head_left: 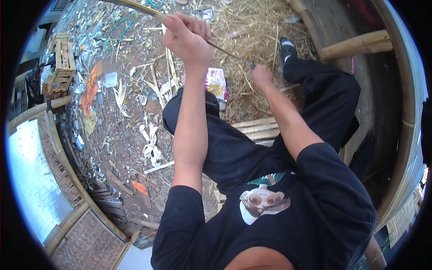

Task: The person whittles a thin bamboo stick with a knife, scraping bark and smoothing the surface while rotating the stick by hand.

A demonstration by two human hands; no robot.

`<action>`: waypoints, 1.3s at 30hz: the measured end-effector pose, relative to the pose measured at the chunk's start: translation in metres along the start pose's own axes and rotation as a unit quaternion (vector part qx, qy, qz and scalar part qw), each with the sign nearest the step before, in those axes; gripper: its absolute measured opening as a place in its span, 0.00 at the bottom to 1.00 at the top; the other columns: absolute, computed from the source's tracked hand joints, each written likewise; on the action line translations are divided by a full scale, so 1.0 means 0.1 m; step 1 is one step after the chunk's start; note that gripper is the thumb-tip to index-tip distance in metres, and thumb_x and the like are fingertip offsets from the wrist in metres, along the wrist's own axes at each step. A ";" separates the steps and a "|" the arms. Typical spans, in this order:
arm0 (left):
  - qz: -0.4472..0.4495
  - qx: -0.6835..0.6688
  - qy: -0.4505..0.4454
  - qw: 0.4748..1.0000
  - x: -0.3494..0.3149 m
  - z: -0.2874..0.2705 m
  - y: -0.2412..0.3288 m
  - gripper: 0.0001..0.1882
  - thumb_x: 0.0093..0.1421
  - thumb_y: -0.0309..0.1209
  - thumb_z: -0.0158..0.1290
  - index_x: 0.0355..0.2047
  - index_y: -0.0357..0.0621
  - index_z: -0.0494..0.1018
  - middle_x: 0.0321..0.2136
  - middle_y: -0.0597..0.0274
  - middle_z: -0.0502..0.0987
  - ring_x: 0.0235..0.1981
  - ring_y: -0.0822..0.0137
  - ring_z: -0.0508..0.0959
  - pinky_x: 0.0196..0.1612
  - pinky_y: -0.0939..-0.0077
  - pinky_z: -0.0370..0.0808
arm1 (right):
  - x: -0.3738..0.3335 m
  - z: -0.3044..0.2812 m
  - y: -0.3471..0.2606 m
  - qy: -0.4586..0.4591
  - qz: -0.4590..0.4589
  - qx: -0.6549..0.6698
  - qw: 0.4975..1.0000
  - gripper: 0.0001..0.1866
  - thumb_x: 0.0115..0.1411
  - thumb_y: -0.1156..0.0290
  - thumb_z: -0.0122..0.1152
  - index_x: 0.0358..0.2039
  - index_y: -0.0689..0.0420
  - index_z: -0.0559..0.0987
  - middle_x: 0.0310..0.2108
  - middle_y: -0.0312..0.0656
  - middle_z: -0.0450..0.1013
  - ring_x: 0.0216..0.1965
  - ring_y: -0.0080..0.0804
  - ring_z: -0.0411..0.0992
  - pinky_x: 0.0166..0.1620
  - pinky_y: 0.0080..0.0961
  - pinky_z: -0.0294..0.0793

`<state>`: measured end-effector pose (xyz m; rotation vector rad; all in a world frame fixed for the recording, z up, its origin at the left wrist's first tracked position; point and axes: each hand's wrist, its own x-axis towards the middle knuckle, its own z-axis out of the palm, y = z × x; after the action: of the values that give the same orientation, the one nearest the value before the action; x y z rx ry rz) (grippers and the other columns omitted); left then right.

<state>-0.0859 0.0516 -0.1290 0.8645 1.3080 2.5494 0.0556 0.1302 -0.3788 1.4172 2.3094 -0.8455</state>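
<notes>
The left hand (pixel 188 38) is raised on the far side, its fingers wrapped round a long thin strip (pixel 144 8) with the thumb lying along it, while the right hand (pixel 262 77) sits nearer and to the right, fingers curled closed at the strip's right end (a small dark piece shows at that fist; I cannot tell what it is). The strip hangs in the air in front of the person, slanting from the far left, through the left fist and across to the right one. Gripping it at two spots, apart from each other, probably steadies the stretch between and sets its angle; the lifted left arm likely gives the loose far part room away from the legs (pixel 234 146), spread perhaps for a stable posture. The strip is pale yellow and flat-looking, gently bowed beyond the left hand, and appears narrower and darker between the fists; it looks springy, possibly split bamboo. Straw (pixel 252 29) covers the ground beyond the right hand, a colourful packet (pixel 216 83) lies just beyond the left knee, and a wooden crate (pixel 63 67) stands far left.
</notes>
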 end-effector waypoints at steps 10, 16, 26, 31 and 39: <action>-0.009 0.055 -0.019 0.998 0.08 0.19 0.00 0.32 0.60 0.64 0.35 0.17 0.49 0.48 0.11 0.73 0.43 0.10 0.76 0.45 0.14 0.77 0.44 | 0.28 0.43 0.25 -0.125 0.063 0.166 0.976 0.24 0.55 0.58 0.51 0.41 0.67 0.75 0.36 0.56 0.75 0.36 0.48 0.76 0.37 0.40 0.74; -0.019 0.063 0.010 0.998 0.06 -0.06 0.07 0.32 0.59 0.65 0.34 0.17 0.49 0.47 0.10 0.73 0.42 0.11 0.77 0.43 0.15 0.78 0.41 | 0.22 -0.07 0.13 -0.002 -0.031 -0.082 0.996 0.13 0.58 0.71 0.46 0.34 0.60 0.80 0.36 0.53 0.76 0.39 0.48 0.77 0.39 0.38 0.77; -0.030 0.074 0.016 0.997 0.12 0.01 0.03 0.32 0.59 0.66 0.32 0.17 0.50 0.49 0.09 0.73 0.42 0.10 0.77 0.43 0.14 0.78 0.41 | 0.37 0.51 0.38 -0.005 0.032 -0.007 0.999 0.16 0.54 0.66 0.50 0.34 0.64 0.80 0.35 0.59 0.75 0.35 0.51 0.77 0.37 0.39 0.78; -0.014 0.095 0.028 0.995 0.17 -0.10 0.07 0.33 0.57 0.68 0.34 0.16 0.52 0.48 0.09 0.73 0.40 0.11 0.76 0.40 0.14 0.78 0.39 | 0.68 -0.10 0.29 -0.030 -0.092 -0.172 0.980 0.14 0.58 0.69 0.46 0.37 0.57 0.81 0.35 0.47 0.78 0.39 0.43 0.77 0.39 0.37 0.77; -0.031 0.086 0.053 0.994 0.19 0.05 -0.01 0.34 0.56 0.69 0.33 0.15 0.51 0.46 0.09 0.73 0.39 0.11 0.76 0.40 0.15 0.78 0.38 | 0.53 0.78 0.51 -0.015 0.075 0.030 0.997 0.17 0.55 0.65 0.49 0.38 0.62 0.79 0.40 0.59 0.74 0.40 0.55 0.75 0.44 0.44 0.74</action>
<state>-0.0993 0.0630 -0.1193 0.7143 1.5798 2.4942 0.0724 0.1359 -0.4849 1.5688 2.1407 -0.8927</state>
